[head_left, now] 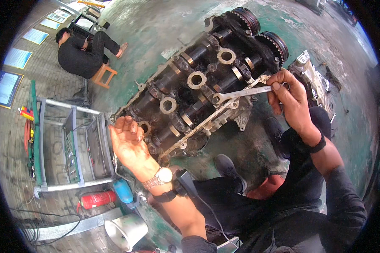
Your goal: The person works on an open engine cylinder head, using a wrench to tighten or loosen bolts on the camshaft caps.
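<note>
Head view: looking down, wide and bent toward the rim.
Red extinguisher (pixel 98 200): lying beside a blue cylinder (pixel 123 192).
Left hand (pixel 130 142): palm up at the near-left end of the engine (pixel 200 93), with fingers loosely bent, pinching nothing; cannot tell whether touching metal.
Engine: stretching diagonally between both hands, up toward two toothed wheels (pixel 277 47).
Wrench (pixel 245 92): reaching leftward from the fingertips, with open end over the engine's near edge.
Right hand (pixel 295 99): pinching the wrench's far end between thumb and fingers.
</note>
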Demonstrator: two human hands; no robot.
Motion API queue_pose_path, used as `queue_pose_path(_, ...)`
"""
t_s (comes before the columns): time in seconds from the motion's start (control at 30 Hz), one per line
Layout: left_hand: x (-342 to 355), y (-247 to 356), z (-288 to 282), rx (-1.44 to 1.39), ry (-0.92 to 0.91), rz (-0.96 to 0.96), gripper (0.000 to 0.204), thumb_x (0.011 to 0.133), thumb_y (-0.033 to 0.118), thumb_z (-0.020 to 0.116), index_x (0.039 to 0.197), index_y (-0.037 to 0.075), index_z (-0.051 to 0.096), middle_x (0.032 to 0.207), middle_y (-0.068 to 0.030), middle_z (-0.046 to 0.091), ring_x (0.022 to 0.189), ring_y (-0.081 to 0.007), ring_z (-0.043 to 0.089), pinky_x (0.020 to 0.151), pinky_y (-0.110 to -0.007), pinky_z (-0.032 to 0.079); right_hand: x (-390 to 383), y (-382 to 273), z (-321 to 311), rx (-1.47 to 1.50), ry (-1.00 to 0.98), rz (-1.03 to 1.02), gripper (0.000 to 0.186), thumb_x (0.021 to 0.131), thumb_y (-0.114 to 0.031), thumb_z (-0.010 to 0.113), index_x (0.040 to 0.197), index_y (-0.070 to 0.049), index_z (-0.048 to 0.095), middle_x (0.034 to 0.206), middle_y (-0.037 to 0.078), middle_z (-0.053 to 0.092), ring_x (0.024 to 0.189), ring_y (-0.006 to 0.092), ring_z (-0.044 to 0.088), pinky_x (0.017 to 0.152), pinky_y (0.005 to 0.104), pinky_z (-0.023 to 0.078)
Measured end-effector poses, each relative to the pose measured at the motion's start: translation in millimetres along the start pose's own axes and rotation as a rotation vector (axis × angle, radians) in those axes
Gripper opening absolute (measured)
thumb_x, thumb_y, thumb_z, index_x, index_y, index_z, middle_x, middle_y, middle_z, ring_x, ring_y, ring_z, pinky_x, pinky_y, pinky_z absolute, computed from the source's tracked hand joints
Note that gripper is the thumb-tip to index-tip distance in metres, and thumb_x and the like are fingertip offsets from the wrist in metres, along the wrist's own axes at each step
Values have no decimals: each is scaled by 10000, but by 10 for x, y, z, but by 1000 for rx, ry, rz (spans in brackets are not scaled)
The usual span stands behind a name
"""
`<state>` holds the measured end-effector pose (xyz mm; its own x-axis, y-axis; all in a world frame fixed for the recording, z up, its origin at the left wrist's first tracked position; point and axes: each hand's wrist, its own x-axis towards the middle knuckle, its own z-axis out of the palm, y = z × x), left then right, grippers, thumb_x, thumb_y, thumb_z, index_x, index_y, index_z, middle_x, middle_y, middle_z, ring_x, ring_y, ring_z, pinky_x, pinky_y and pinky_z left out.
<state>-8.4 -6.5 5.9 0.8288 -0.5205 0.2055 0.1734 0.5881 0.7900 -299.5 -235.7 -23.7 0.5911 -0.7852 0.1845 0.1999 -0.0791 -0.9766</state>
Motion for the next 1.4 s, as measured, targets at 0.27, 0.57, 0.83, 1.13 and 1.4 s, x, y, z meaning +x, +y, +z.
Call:
queue_pose_path(0.27, 8, -5, 5, -1, 5, 11, 406, 968, 342, 460, 978, -48, 570, 913, -152, 594, 650, -157, 479, 444, -237, 378, -178, 73, 16, 83, 1, 56, 106, 944, -133, 479, 949, -33, 513, 633, -4, 506, 483, 52, 419, 421, 217, 310)
queue_pose_path(0.57, 17, -5, -21, -14, -30, 10, 404, 964, 336, 473, 989, -57, 564, 927, -163, 592, 656, -163, 482, 451, -240, 394, -364, 233, 33, -66, -63, -85, 164, 958, -112, 427, 993, -5, 546, 593, 33, 547, 426, 39, 413, 402, 184, 317)
queue_pose_path(0.83, 19, -6, -42, -6, -4, -11, 404, 958, 340, 483, 997, -54, 565, 931, -162, 590, 661, -166, 487, 457, -243, 400, -525, 227, 98, -209, -225, -67, 230, 954, -102, 422, 1083, 32, 557, 572, 33, 567, 435, 45, 435, 422, 213, 342)
queue_pose_path(1.13, 4, 4, -25, -40, -11, -16, 401, 959, 333, 480, 1006, -54, 571, 936, -165, 593, 667, -169, 491, 467, -248, 402, -638, 167, 268, -230, -471, 88, 238, 942, -74, 389, 1107, 40, 516, 559, 58, 566, 488, 112, 546, 476, 261, 433)
queue_pose_path(1.4, 11, 2, -54, -56, -38, -18, 381, 947, 311, 494, 998, -62, 551, 958, -184, 599, 675, -181, 486, 474, -249, 389, -643, 122, 353, -143, -564, 259, 267, 974, -104, 358, 1149, 34, 506, 598, 52, 589, 486, 82, 526, 466, 234, 417)
